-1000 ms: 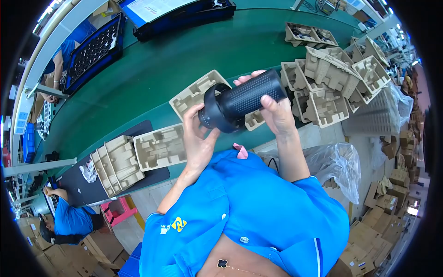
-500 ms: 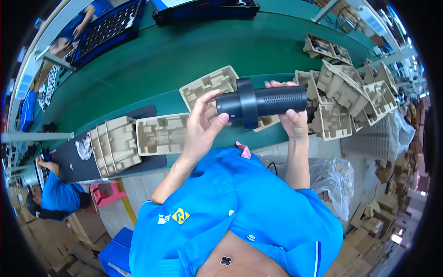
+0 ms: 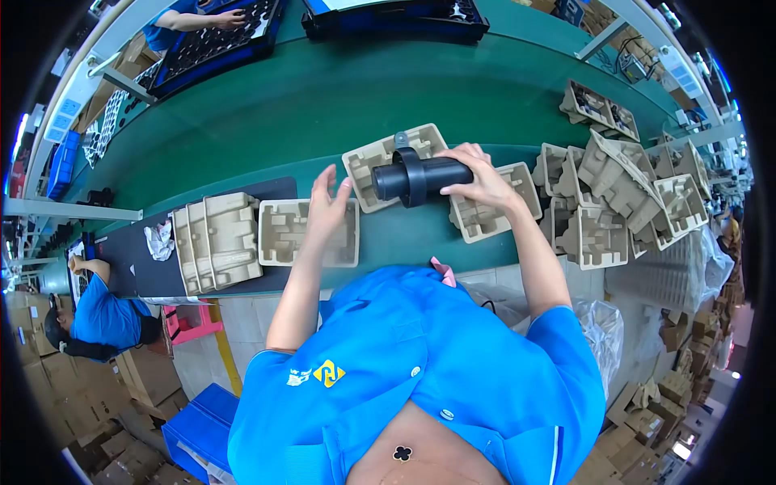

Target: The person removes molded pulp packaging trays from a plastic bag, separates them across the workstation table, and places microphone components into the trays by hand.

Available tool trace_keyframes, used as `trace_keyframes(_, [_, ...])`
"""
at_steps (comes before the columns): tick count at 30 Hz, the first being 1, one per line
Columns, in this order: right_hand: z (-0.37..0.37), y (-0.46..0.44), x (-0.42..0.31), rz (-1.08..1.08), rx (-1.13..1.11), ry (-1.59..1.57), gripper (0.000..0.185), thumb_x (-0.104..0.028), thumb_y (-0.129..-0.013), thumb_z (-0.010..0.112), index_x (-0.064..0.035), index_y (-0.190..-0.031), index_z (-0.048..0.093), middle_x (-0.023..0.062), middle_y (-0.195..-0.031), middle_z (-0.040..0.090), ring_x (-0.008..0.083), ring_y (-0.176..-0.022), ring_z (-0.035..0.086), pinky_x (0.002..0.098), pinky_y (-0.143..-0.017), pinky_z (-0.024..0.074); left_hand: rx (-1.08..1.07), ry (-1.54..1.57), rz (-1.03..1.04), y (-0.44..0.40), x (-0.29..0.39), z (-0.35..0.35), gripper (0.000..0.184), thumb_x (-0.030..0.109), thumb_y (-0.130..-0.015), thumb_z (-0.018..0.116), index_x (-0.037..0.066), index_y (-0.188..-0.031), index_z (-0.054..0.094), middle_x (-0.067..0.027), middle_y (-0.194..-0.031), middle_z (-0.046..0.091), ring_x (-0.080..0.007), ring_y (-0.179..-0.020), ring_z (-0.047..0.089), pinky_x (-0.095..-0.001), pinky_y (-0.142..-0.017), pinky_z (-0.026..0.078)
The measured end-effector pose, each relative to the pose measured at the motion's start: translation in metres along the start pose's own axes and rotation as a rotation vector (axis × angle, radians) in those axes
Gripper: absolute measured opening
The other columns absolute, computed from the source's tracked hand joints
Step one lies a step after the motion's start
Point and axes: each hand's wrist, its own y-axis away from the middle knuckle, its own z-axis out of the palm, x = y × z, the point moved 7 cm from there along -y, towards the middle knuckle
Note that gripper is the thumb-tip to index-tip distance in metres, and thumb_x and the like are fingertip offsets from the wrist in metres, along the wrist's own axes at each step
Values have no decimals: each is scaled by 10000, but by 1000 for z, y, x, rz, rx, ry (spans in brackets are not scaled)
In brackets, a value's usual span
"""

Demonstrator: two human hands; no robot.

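Note:
My right hand (image 3: 487, 179) grips the right end of a black cylindrical device (image 3: 440, 175), thumb below and fingers over the top. The device lies roughly level, with a wide black ring around its middle and a small grey tab on top of the ring. Behind and below it is a moulded pulp tray (image 3: 362, 166). Apart from the device, my left hand (image 3: 327, 208) is open, fingers spread, over another pulp tray (image 3: 279, 233). A third pulp tray (image 3: 503, 214) lies below my right hand, partly hidden by it.
Stacked pulp trays (image 3: 618, 174) crowd the right side of the green bench (image 3: 323, 105). An upturned pulp tray (image 3: 214, 242) rests on the dark mat (image 3: 145, 271) at left. Black trays (image 3: 396, 24) stand at the back. Co-workers sit at far left and upper left.
My left hand has let go of the device and drawn back to the left. The device, now in my right hand alone, has turned, so its perforated side no longer shows.

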Motion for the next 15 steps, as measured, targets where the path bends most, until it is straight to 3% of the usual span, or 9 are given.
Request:
trace_keyframes(1, [9, -13, 13, -7, -36, 6, 658, -334, -702, 847, -194, -1296, 600, 61, -1181, 553, 267, -1224, 426, 427, -1066, 264, 37, -110, -36, -14, -26, -1, 544, 362, -1011, 528, -9, -1405, 481, -240, -1360, 558, -321, -1283, 527, -409, -1079, 402])
trace_keyframes(3, [24, -38, 35, -17, -95, 42, 666, -368, -693, 854, -214, -1292, 607, 61, -1196, 536, 274, -1241, 393, 426, -1079, 241, 38, -126, -67, -36, -53, 6, 525, 412, -1008, 481, -16, -1300, 567, -259, -1271, 602, -380, -1232, 541, -477, -1047, 402])
trace_keyframes(7, [50, -64, 61, 20, -214, 93, 675, -406, -678, 867, -238, -1284, 621, 77, -1253, 484, 294, -1266, 348, 424, -1093, 224, -31, -361, -189, -53, -44, 17, 552, 459, -1013, 410, -19, -1140, 656, -275, -1148, 651, -423, -1172, 567, -522, -1028, 394])
trace_keyframes(9, [58, -67, 73, 27, -239, 148, 677, -418, -676, 866, -275, -1293, 625, 129, -1352, 426, 336, -1321, 308, 460, -1125, 198, -92, -453, -191, -74, -68, 31, 476, 419, -982, 492, -21, -1047, 662, -261, -1063, 680, -411, -1073, 627, -488, -959, 459])
trace_keyframes(11, [65, -69, 76, -36, -195, 245, 694, -408, -673, 865, -298, -1311, 613, 146, -1428, 389, 362, -1390, 255, 496, -1154, 171, -150, -438, -132, -82, -75, 40, 445, 398, -963, 531, -25, -1019, 659, -264, -994, 693, -413, -997, 662, -476, -899, 500])
trace_keyframes(12, [67, -68, 78, -62, -131, 288, 719, -386, -669, 866, -310, -1331, 596, 154, -1479, 354, 386, -1425, 223, 528, -1166, 163, -159, -420, -146, -80, -50, 39, 348, 286, -961, 586, -58, -980, 633, -223, -889, 711, -344, -846, 720, -429, -736, 564])
trace_keyframes(15, [37, -50, 60, -90, 282, 226, 641, -316, -750, 819, -250, -1344, 586, 143, -1459, 378, 378, -1388, 308, 530, -1143, 222, -207, -329, -85, -107, -73, 47, 302, 235, -953, 600, -67, -953, 606, -196, -819, 695, -269, -683, 717, -379, -587, 573])
